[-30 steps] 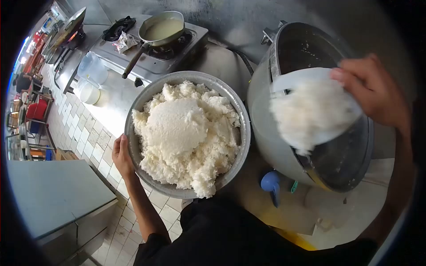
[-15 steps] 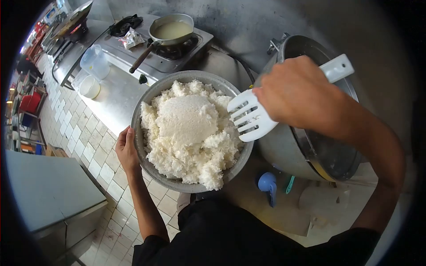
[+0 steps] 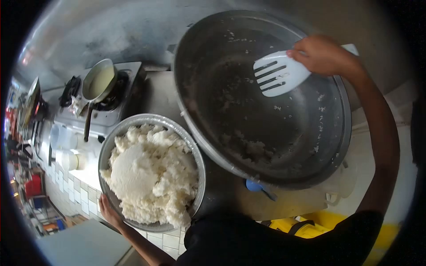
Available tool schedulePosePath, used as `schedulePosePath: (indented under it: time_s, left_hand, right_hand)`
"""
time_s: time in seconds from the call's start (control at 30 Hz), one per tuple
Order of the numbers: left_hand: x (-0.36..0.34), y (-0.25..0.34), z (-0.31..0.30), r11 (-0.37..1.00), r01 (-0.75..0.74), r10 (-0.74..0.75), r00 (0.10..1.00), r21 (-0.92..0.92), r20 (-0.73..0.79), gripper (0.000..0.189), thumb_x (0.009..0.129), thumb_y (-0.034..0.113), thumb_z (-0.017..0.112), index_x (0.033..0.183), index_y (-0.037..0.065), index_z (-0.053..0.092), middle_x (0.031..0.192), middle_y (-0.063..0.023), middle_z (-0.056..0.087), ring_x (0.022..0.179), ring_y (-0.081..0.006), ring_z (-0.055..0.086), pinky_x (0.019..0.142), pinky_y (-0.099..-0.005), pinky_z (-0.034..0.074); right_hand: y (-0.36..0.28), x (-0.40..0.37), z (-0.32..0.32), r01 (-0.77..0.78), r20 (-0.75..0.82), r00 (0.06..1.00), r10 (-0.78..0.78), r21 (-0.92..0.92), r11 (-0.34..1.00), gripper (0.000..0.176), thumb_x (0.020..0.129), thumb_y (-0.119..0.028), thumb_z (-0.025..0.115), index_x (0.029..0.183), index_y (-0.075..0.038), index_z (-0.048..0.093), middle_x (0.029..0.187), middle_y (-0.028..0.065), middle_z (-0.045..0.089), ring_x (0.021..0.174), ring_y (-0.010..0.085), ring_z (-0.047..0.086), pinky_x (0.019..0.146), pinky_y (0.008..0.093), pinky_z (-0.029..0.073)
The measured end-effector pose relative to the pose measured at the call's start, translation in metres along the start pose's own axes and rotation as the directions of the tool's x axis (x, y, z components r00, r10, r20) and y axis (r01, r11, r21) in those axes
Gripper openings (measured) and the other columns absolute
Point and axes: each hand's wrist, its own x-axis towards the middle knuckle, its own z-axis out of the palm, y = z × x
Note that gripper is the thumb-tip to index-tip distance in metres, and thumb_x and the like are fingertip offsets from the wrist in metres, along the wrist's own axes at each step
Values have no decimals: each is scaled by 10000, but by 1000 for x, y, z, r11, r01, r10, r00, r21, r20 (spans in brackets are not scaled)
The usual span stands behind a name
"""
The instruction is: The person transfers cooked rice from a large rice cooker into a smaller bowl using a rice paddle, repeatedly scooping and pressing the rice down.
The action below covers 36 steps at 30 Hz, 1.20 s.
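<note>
My left hand (image 3: 111,212) grips the lower left rim of a round metal basin (image 3: 201,166), fingers under it and thumb along its side. The basin is heaped with cooked white rice (image 3: 153,179), one smooth moulded lump on top of looser clumps. In my right hand (image 3: 323,55), closed round its handle, is a white slotted turner (image 3: 284,75), held with its head over the mouth of a large metal pot (image 3: 262,111). Scattered grains and a small clump of rice cling to the pot's inner wall and bottom.
A saucepan (image 3: 100,82) of pale liquid sits on a gas stove (image 3: 133,77) at the left. A clear plastic jug (image 3: 62,135) and a white tub (image 3: 66,160) stand nearby. A blue scoop (image 3: 255,185) lies below the pot, near a yellow item (image 3: 306,226).
My view has swung right, and the pot's inside now shows. My right hand has carried the turner from beside the rice to over the pot. My left hand still holds the basin.
</note>
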Motion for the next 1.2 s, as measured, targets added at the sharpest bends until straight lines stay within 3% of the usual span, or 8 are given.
schedulePosePath:
  time_s: [0.2, 0.4, 0.57, 0.63, 0.73, 0.83, 0.97, 1.2]
  left_hand:
    - [1, -10, -7, 1000, 12, -11, 999, 26, -42, 294, 976, 268, 526, 1043, -5, 609, 953, -37, 585, 890, -128, 525, 830, -252, 422]
    - [-5, 20, 3, 975, 188, -173, 977, 119, -129, 327, 973, 273, 529, 1077, -26, 610, 1008, -57, 603, 947, -154, 551, 860, -273, 425]
    - [16, -47, -51, 986, 40, -29, 997, 161, -67, 384, 973, 250, 518, 1212, -44, 582, 1166, -121, 596, 1090, -208, 550, 969, -315, 415]
    - [20, -73, -73, 996, -49, 49, 999, 78, 1, 384, 973, 206, 505, 1258, -45, 562, 1244, -154, 576, 1144, -231, 543, 1008, -335, 412]
    - [16, -65, -67, 847, -415, 370, 909, 332, 192, 364, 980, 154, 462, 1268, -48, 555, 1277, -172, 551, 1149, -246, 544, 1010, -349, 420]
    - [15, -59, -61, 778, -364, 333, 930, 512, 156, 366, 988, 140, 421, 1274, -48, 551, 1294, -179, 535, 1152, -260, 543, 1015, -359, 422]
    - [9, -44, -48, 877, -194, 182, 981, 439, 70, 377, 993, 162, 416, 1273, -49, 551, 1316, -171, 521, 1171, -265, 533, 1027, -358, 412]
    - [6, -30, -37, 924, -127, 132, 991, 362, 11, 403, 986, 234, 470, 1240, -62, 570, 1215, -142, 577, 1132, -227, 539, 986, -326, 405]
  right_hand:
    - [46, 73, 154, -27, 119, 993, 24, 24, 999, 487, 985, -348, 379, 818, 2, 674, 766, 243, 641, 795, 439, 630, 791, 507, 492]
    - [-42, 112, 170, 513, -89, 854, -512, 296, 805, 348, 913, -327, 481, 826, -55, 681, 755, 208, 651, 725, 403, 630, 686, 513, 507]
    - [-75, 81, 141, 770, 111, 624, -774, 82, 632, 334, 882, -328, 544, 701, -65, 643, 642, 149, 633, 596, 344, 624, 550, 445, 504]
    - [-41, 81, 129, 738, -146, 675, -723, 139, 661, 381, 911, -369, 509, 732, -57, 636, 609, 142, 624, 605, 337, 640, 552, 449, 503]
    - [5, 60, 105, 581, -71, 809, -584, -65, 812, 438, 950, -389, 491, 665, -65, 565, 538, 115, 560, 535, 324, 597, 526, 421, 478]
    - [19, 20, 128, 442, 376, 842, -387, -70, 894, 454, 968, -401, 455, 731, -55, 630, 574, 158, 589, 539, 350, 600, 557, 427, 501]
    - [-49, -39, 145, 183, 523, 805, -279, 229, 956, 484, 978, -391, 437, 789, -11, 671, 644, 235, 613, 627, 412, 626, 632, 497, 519]
    - [-91, 5, 159, 134, 352, 892, -283, 391, 910, 481, 995, -356, 430, 787, 7, 665, 631, 254, 597, 672, 423, 629, 650, 504, 509]
